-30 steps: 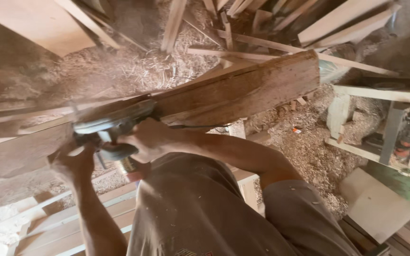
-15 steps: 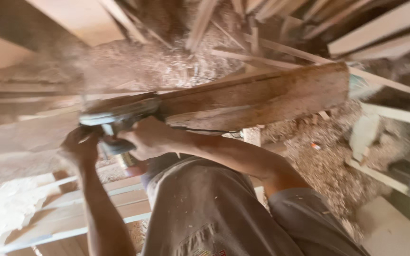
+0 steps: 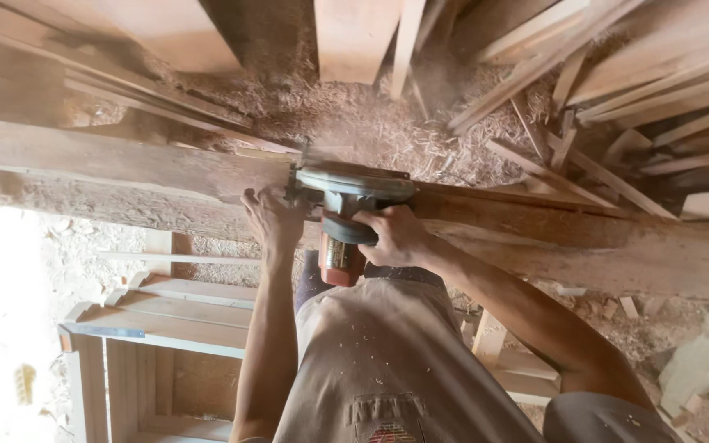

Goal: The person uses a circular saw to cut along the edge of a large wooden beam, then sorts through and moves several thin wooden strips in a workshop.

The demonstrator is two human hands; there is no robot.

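The blade of the circular saw cannot be seen: its guard and the long plank under it cover the cutting edge. The left hand wraps the front of the saw, so its fingertips are out of sight, and the right hand closes over the handle, hiding the trigger. What carries the plank is covered by it. Left of the left hand, the floor is washed out to white by glare. Beyond both hands, the stacked boards are cut by the top edge. Both arms run out at the bottom edge.
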